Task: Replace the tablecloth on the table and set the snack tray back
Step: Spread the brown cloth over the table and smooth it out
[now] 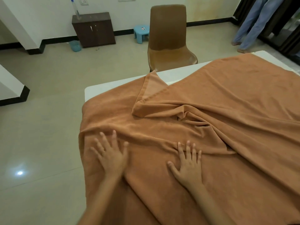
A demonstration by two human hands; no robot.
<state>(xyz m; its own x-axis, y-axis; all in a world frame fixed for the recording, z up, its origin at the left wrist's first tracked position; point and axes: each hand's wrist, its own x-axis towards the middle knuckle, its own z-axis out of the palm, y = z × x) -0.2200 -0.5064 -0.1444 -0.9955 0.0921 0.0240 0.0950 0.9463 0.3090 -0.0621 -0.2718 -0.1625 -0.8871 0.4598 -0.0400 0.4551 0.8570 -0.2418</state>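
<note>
An orange-brown tablecloth [219, 111] lies rumpled over a white table [100, 90]. Deep folds run across its middle, and one corner is turned back near the far edge. The table's far left corner and far edge are bare. My left hand [110, 155] rests flat on the cloth near the table's left edge, fingers spread. My right hand [188, 164] lies flat on the cloth to its right, fingers spread, just below a long fold. Neither hand grips the fabric. No snack tray is in view.
A brown chair [168, 39] stands against the far side of the table. Behind it are a small blue stool [141, 33], a dark cabinet [94, 30] and a blue bucket [75, 45]. A person's legs [250, 25] stand at the far right.
</note>
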